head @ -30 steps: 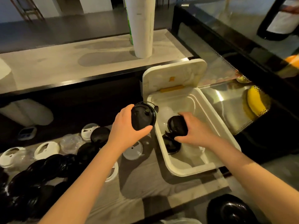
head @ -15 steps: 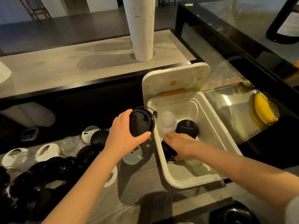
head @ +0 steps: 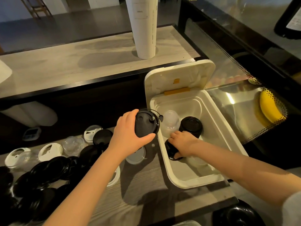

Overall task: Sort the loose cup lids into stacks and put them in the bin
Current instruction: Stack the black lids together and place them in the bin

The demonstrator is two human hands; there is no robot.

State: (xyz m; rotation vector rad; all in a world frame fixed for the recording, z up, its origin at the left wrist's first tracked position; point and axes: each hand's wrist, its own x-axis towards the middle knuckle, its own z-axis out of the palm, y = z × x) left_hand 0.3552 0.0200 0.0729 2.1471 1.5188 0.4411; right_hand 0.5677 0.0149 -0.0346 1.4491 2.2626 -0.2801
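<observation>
Right hand (head: 184, 142) had left the far stack (head: 191, 126) and dropped onto the near stack (head: 169, 150) inside the bin (head: 169, 170).
Its fingers curled round that stack; the left hand (head: 128, 136) gripped a third stack (head: 146, 123) just left of it at the bin's rim, loose lids (head: 53, 167) lying left of that wrist.

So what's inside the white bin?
A clear lid stack, a black lid stack beside it, and another black stack in the right hand, which hides most of it.

Free room at near end of bin (head: 195, 185); lid stacks (head: 191, 126) and right hand (head: 184, 142) beyond.
</observation>
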